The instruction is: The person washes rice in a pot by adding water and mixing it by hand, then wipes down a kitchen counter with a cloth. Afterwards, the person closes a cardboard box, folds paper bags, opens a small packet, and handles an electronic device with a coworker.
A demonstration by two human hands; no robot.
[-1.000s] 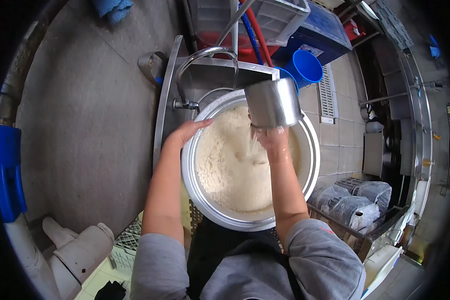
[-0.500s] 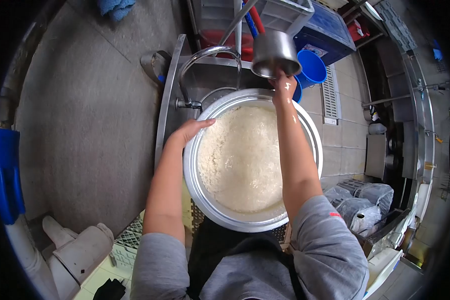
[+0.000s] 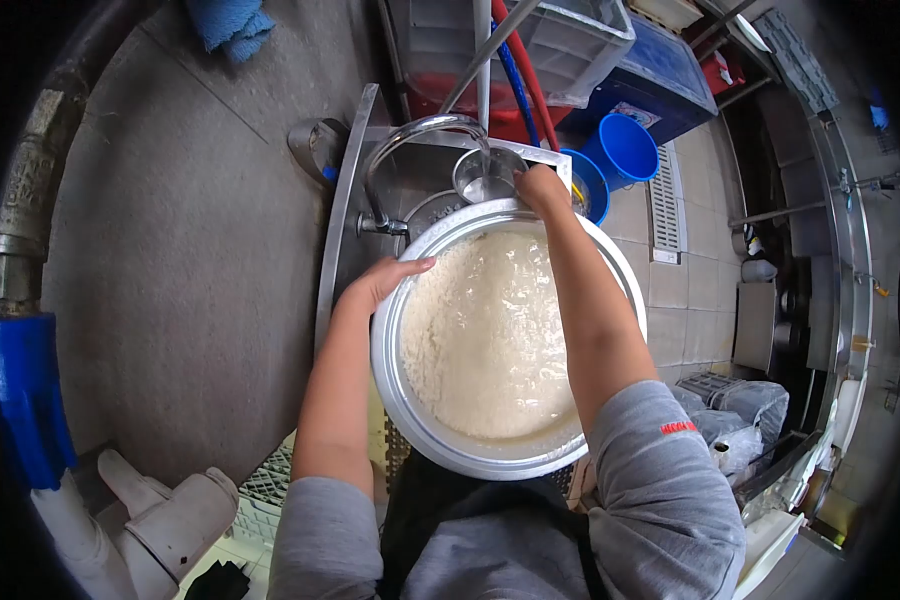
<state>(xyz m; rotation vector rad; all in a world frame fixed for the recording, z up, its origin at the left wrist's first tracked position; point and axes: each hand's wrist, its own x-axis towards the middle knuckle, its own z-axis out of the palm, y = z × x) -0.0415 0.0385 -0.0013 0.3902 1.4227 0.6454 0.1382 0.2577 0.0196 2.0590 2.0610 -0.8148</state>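
Observation:
A wide metal pot [image 3: 394, 400] holds white rice [image 3: 470, 330] under cloudy water. My left hand [image 3: 380, 282] grips the pot's left rim, the thumb lying over the edge. Past the far rim, my right hand [image 3: 543, 190] is closed on the side of a metal dipper [image 3: 473, 184], whose mouth faces up. The dipper sits below the spout of a curved chrome tap [image 3: 372, 175], inside a steel sink [image 3: 346, 230]. Part of the dipper and the right fingertips are hidden behind the hand.
Two blue buckets [image 3: 627, 148] stand on the tiled floor right of the sink. Behind it are a grey plastic crate [image 3: 570, 60] and red and blue hoses [image 3: 526, 90]. Plastic-wrapped items [image 3: 750, 400] lie at the right, and a pipe with a blue sleeve [image 3: 25, 390] runs along the left.
My right hand has lowered the dipper from above the pot's far side to under the tap and turned its mouth upward. My left hand stays on the rim.

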